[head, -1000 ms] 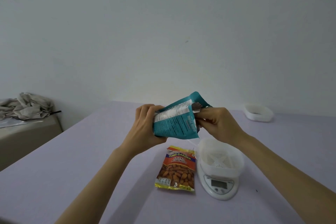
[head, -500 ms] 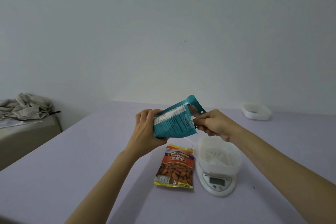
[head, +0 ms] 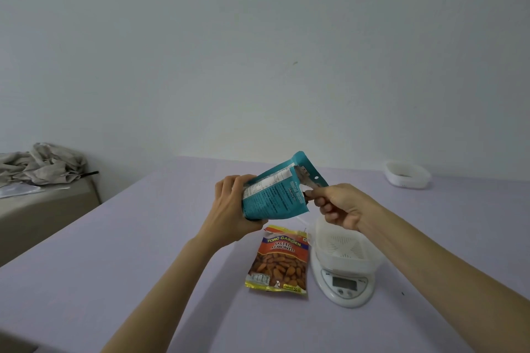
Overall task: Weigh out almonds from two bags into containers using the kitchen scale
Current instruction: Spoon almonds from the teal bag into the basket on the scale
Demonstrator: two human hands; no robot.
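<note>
My left hand grips a teal almond bag by its lower body, held in the air above the table. My right hand pinches the bag's torn top strip at its right edge; the tear runs partway across the top. Below them a red and yellow bag of salted almonds lies flat on the table. To its right a white kitchen scale carries a white perforated container, which looks to hold nothing.
A second white container sits at the far right of the lilac table, near the wall. Left of the table stands a beige surface with crumpled grey cloth on it.
My right hand has pulled the torn strip to the right and down, widening the tear. The teal bag has tilted further, its top pointing up to the right.
</note>
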